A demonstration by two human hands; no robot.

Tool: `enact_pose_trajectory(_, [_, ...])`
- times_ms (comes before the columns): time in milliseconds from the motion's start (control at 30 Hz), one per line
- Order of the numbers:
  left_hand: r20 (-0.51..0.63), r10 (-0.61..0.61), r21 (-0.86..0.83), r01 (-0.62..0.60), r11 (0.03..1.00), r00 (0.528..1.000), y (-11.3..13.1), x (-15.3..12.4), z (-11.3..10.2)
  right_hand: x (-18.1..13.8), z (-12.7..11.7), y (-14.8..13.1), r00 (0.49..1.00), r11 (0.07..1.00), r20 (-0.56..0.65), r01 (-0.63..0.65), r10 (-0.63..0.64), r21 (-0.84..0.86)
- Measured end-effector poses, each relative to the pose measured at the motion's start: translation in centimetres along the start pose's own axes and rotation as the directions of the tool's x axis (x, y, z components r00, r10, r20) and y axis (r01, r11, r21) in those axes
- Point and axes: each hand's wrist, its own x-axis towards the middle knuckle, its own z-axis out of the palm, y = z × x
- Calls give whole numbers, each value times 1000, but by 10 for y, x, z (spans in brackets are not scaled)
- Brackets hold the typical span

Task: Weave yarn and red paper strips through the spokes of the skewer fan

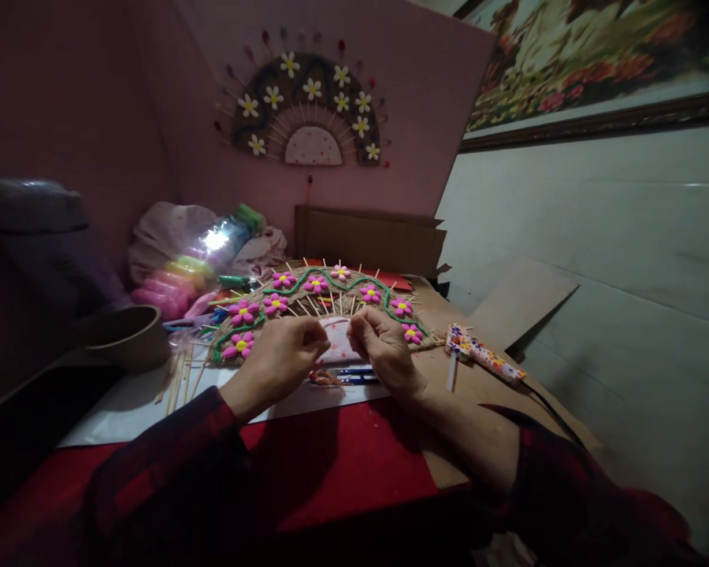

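Observation:
Both of my hands are raised close together in front of a fan-shaped craft piece (295, 288), which is wrapped in brown cord and carries pink flowers, a wavy green strip and thin sticks. My left hand (280, 354) is closed in a pinch left of the fan's pale dotted centre (338, 340). On the other side of that centre, my right hand (385, 346) has its thumb and fingers pressed together. Whatever either pinch holds is too small or hidden to name. Below them lie a reddish tassel-like bundle (326, 379) and dark blue pen-like tools (358, 376).
A flowered glue gun (484, 354) with a cord rests on cardboard at right. Loose wooden sticks (180, 378), a round bowl (127, 339) and bagged coloured clay (183, 276) are at left. Another flowered fan (313, 90) hangs behind, above folded cardboard (366, 240).

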Motion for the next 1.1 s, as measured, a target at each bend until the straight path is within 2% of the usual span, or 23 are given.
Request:
enact_pose_trajectory(67, [44,17,300,-29,953,999,0,-1,-4,0,-1,0,1000,999,-7,18,-18,-43])
enact_pose_trajectory(100, [69,11,390,-37,920,998,0,-2,-6,0,-2,-1,999,997,-11,29,-30,-67])
enact_pose_trajectory(233, [168,-22,510,-67,858,986,3,-4,-9,-1,-3,-3,998,989,-10,60,-62,-136])
enact_pose_trajectory(633, [201,-24,620,-108,777,979,-5,-7,6,-5,-1,-3,997,983,39,66,-60,-173])
enact_pose_trajectory(767, [213,-15,563,-110,819,977,-5,-5,7,-5,-1,-4,997,981,48,67,-59,-182])
enact_pose_trajectory(967, [167,-76,426,-3,905,983,-3,2,0,-4,-1,-3,997,979,30,70,-66,-192])
enact_pose_trajectory(1100, [177,-57,366,-12,931,983,-2,2,-2,-4,-1,-5,996,970,34,91,-85,-224])
